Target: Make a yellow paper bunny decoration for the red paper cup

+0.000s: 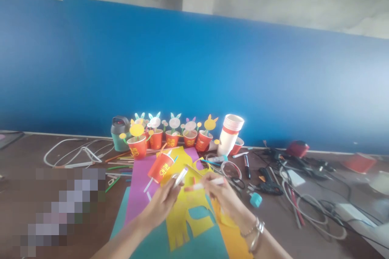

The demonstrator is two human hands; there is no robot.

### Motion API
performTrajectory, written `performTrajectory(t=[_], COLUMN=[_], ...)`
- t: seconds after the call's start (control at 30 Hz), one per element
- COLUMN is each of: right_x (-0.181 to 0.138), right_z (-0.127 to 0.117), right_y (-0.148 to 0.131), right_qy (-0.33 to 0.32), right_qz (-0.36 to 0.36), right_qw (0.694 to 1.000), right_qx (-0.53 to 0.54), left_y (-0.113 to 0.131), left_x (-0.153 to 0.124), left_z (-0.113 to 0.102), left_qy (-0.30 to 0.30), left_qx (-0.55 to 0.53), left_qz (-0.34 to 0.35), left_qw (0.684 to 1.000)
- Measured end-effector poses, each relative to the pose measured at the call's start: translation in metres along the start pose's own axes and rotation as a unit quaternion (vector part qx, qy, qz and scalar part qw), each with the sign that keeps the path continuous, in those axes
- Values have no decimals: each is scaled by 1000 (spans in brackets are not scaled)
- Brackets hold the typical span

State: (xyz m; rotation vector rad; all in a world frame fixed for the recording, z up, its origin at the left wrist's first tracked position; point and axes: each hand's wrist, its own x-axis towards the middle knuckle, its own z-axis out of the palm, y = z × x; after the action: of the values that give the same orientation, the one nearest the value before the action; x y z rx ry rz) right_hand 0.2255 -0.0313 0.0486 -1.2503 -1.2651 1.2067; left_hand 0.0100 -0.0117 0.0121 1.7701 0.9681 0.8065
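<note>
My left hand (165,196) is closed around a white marker (181,177) that points up and to the right. In my right hand (225,196), which wears bracelets at the wrist, is a white marker with an orange-red end (199,185), its tip turned to the left. Both hands are above a cut yellow sheet (179,218), which lies over purple paper (138,190) and teal paper (148,243). Just beyond my left hand, a red paper cup (160,167) lies tilted on the sheets with thin sticks around it.
Red cups with paper animal faces (173,139) stand along the blue wall (194,68), beside a stack of white cups (230,135) and a green bottle (120,135). A glue gun (268,182), a teal block (255,199) and tangled cables (316,206) lie to the right.
</note>
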Motion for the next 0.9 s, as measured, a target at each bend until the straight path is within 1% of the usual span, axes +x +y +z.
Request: performTrajectory(t=[0.03,0.07,0.1,0.13,0.17,0.23,0.33,0.4,0.43,0.47,0.5,0.53,0.57,0.6,0.63,0.67,0.73,0.83,0.9], right_x=[3,6,8,8,7,3,-3,-2,1,6,11,18,25,31,38,43,50,52,49], right_z=[-5,-8,-9,-7,-3,11,31,33,29,23,14,4,-6,-16,-25,-31,-39,-40,-38], right_y=[-4,-8,-9,-9,-6,2,17,23,24,25,25,25,25,26,28,30,37,47,51], right_qy=[39,62,67,52,21,-26,-44,-60,-59,-46,-18,25,86,122,144,155,147,91,68], right_qz=[-15,-23,-32,-40,-44,-43,-11,5,8,8,-5,-33,-61,-82,-109,-124,-145,-164,-166], right_qw=[999,998,997,998,998,998,998,997,997,998,999,997,989,975,953,942,928,916,902], right_qx=[-4,-5,-13,-23,-35,-39,-47,-45,-41,-40,-45,-64,-103,-167,-244,-271,-309,-354,-393], left_y=[-1,-2,-3,-4,-4,-4,-3,-4,-6,-8,-10,-12,-15,-17,-19,-21,-24,-26,-25], left_x=[1,1,0,-1,-2,-4,-6,-7,-7,-6,-6,-5,-4,-3,-2,-1,0,-1,-1], left_z=[-1,-2,-2,-1,0,4,9,11,10,9,7,5,3,1,0,-2,-2,-1,-1], left_qy=[30,48,54,49,40,24,9,12,25,49,81,107,131,149,164,178,194,202,199], left_qx=[21,46,72,98,124,170,196,177,169,167,175,187,199,208,214,218,224,236,244], left_qz=[8,13,15,17,24,58,113,128,134,141,153,156,155,152,149,148,154,167,174], left_qw=[999,998,996,994,991,983,974,976,976,975,969,964,959,955,951,948,943,936,933])
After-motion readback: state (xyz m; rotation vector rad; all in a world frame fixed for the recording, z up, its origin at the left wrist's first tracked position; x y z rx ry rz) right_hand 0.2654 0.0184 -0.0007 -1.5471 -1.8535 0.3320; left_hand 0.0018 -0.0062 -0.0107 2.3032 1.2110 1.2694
